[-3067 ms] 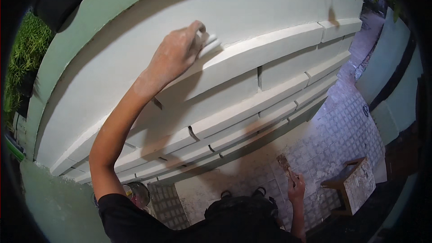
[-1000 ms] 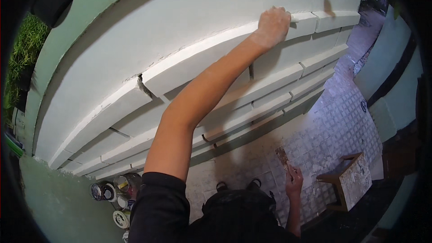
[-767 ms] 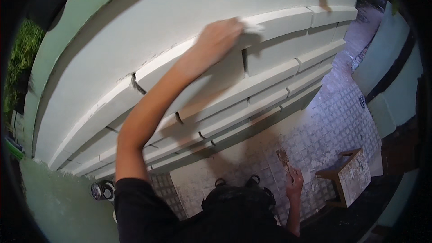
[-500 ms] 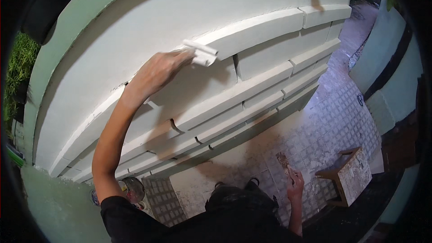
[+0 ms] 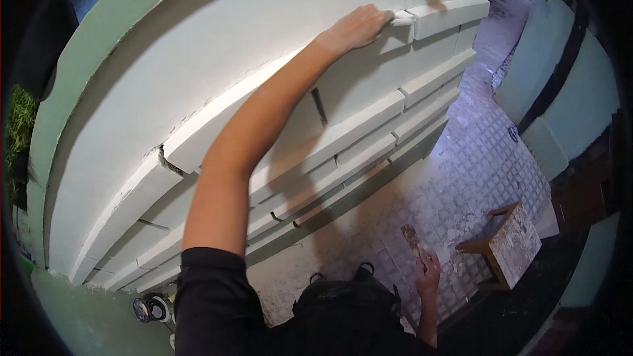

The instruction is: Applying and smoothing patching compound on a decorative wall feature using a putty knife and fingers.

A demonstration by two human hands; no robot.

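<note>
My left hand (image 5: 359, 28) is closed on a small white flat tool (image 5: 401, 20), which is pressed to the top edge of a raised white band (image 5: 270, 86) on the wall. My fingers hide part of that tool, and its exact kind is unclear. The contact is just left of a vertical groove (image 5: 413, 24) in the band. Low on the right, my right hand (image 5: 428, 270) grips a putty knife (image 5: 411, 236) by its handle. Its stained blade points up and away, clear of the wall.
A paint-spattered wooden stool (image 5: 511, 247) stands at right on the tiled floor (image 5: 455, 184). More raised bands (image 5: 356, 128) step down the curved wall. Round containers (image 5: 155, 306) sit at lower left, partly behind my sleeve. Green plants (image 5: 23, 132) grow at far left.
My left hand has swept right and farther along the upper band with the white tool. The view has shifted slightly. My right hand still holds the putty knife at about the same place.
</note>
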